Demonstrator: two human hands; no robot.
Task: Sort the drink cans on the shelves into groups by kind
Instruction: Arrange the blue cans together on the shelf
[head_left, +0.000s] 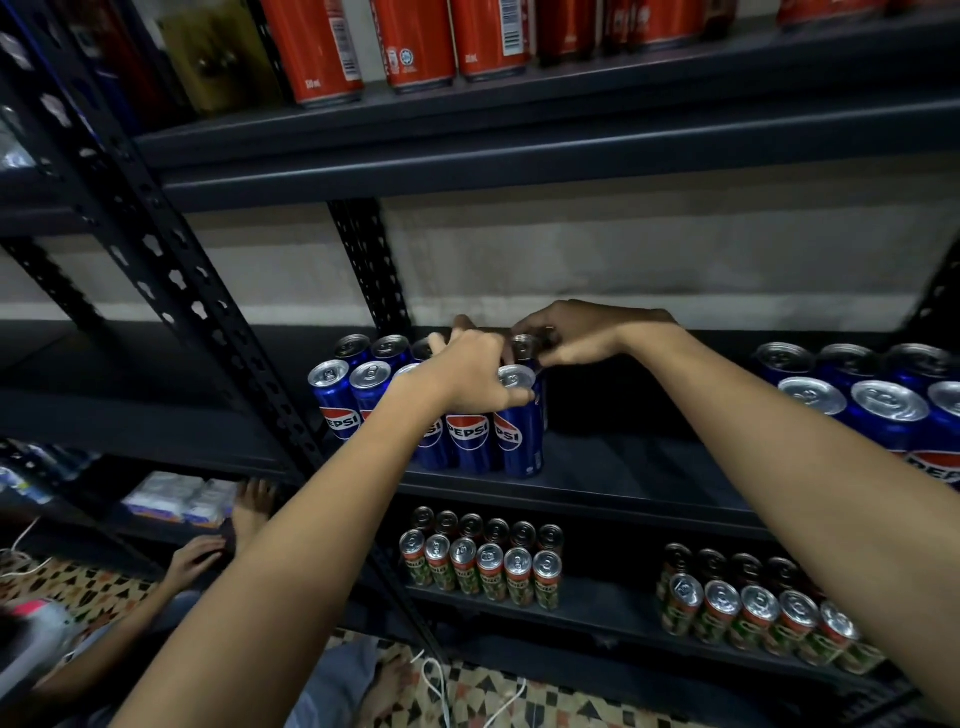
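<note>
A cluster of blue Pepsi cans (467, 441) stands on the middle shelf (623, 483). My left hand (467, 379) reaches over the cluster, its fingers curled round the top of the front right can (517, 423). My right hand (576, 335) is just behind it and grips the top of a can in the back row (524, 347). A second group of Pepsi cans (878, 410) stands at the right end of the same shelf. Red cans (415, 47) line the top shelf. Green and red Milo cans stand in two groups (483, 566) (753, 618) on the lower shelf.
A dark gap of bare shelf lies between the two Pepsi groups. Perforated black uprights (171, 280) frame the shelving. Another person sits on the patterned floor at lower left, one hand (195, 558) near the bottom shelf. White cables (436, 686) trail on the floor.
</note>
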